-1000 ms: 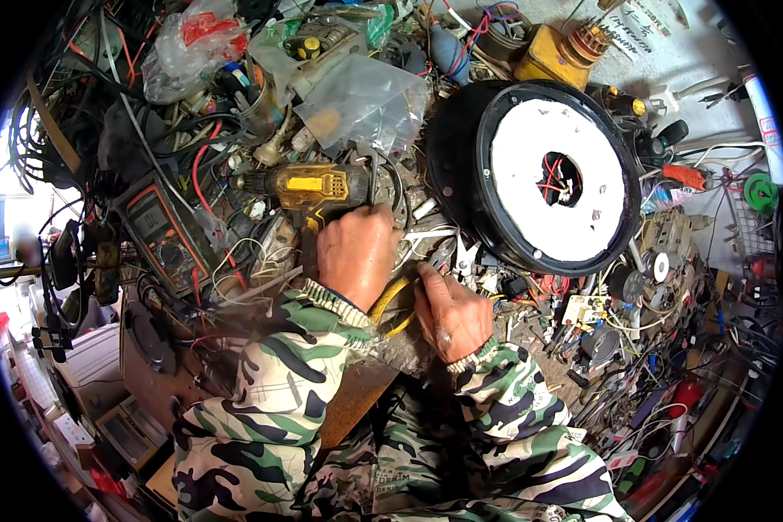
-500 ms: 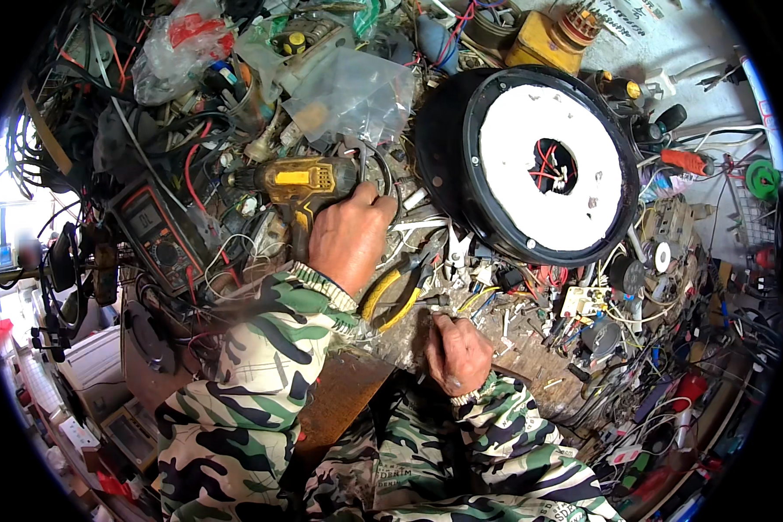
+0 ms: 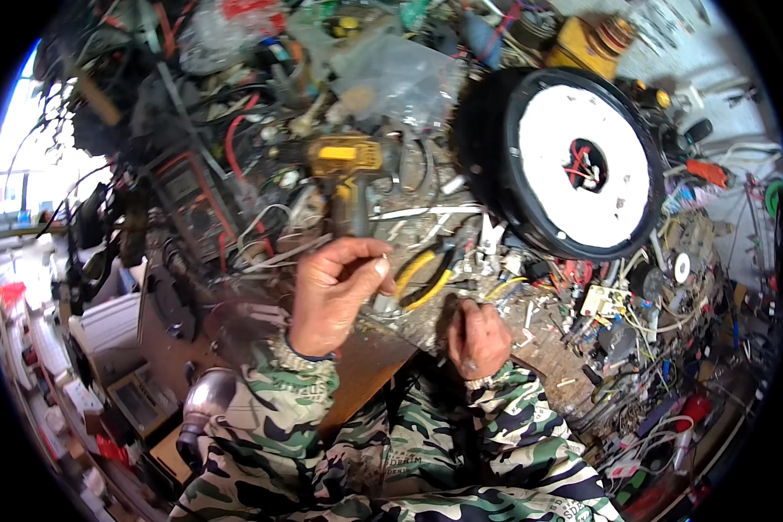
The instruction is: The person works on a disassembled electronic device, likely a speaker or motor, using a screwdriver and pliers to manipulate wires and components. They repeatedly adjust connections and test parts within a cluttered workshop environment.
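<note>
The pliers (image 3: 432, 292) have two curved yellow-and-black handles, spread apart, and a dark head directed away from me and to the right. They lie on the littered workbench (image 3: 548, 374) with the handle ends just beside the bent fingers of my left hand (image 3: 332, 296), whose thumb and forefinger are brought together; I cannot tell whether a small item is pinched there. My right hand (image 3: 480, 339) sits nearer me than the pliers, fingers curled, contents hidden.

The pliers' handles (image 3: 445, 280) are yellow, the disc (image 3: 625, 161) white — sleeves (image 3: 274, 413) green, black and cream camouflage.
</note>
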The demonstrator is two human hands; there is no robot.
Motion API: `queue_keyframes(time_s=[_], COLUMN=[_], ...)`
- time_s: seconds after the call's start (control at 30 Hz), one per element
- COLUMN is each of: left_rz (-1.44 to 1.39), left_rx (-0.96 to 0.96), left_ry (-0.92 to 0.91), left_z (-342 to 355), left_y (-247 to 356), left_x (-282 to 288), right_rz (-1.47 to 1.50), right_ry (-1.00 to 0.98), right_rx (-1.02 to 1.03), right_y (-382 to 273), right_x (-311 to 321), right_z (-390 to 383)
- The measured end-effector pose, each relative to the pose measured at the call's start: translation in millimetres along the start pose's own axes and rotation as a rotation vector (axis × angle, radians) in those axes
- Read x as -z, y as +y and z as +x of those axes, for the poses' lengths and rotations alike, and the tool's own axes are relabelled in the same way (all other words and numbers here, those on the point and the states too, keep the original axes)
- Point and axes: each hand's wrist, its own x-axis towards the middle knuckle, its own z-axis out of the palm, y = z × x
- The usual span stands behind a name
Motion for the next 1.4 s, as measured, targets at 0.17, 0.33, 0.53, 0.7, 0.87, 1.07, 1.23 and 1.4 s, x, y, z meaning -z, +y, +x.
queue_keyframes(time_s=[0.17, 0.33, 0.53, 0.7, 0.87, 1.07, 1.23, 1.4], left_rz=[-0.362, -0.277, -0.182, -0.447, -0.516, -0.506, -0.59, -0.636], left_rx=[0.117, 0.109, 0.231, 0.379, 0.355, 0.318, 0.292, 0.267], left_ry=[0.021, 0.077, 0.073, 0.061, 0.132, 0.151, 0.148, 0.158], left_z=[-30.2, -84.0, -174.8, -229.5, -235.3, -205.2, -197.2, -188.0], left_y=[-9.7, -12.2, -51.8, -76.7, -79.4, -56.0, -56.0, -51.7], left_x=[19.7, 39.9, 66.1, 69.7, 61.4, 52.3, 45.5, 35.7], right_rz=[-0.1, -0.09, -0.164, -0.202, -0.209, -0.211, -0.203, -0.159], right_ry=[0.0, -0.007, 0.021, 0.039, 0.042, 0.02, 0.046, 0.038], right_rx=[-0.013, 0.003, 0.027, 0.027, 0.018, -0.037, 0.015, -0.004], right_y=[-0.2, -4.5, -4.1, -3.6, -5.7, -6.1, -2.7, -3.0], right_x=[-3.0, -4.0, -6.1, -4.2, -9.2, -14.1, -12.3, -11.8], right_z=[-8.2, -6.9, -7.3, -13.4, -12.7, -13.2, -13.7, -13.2])
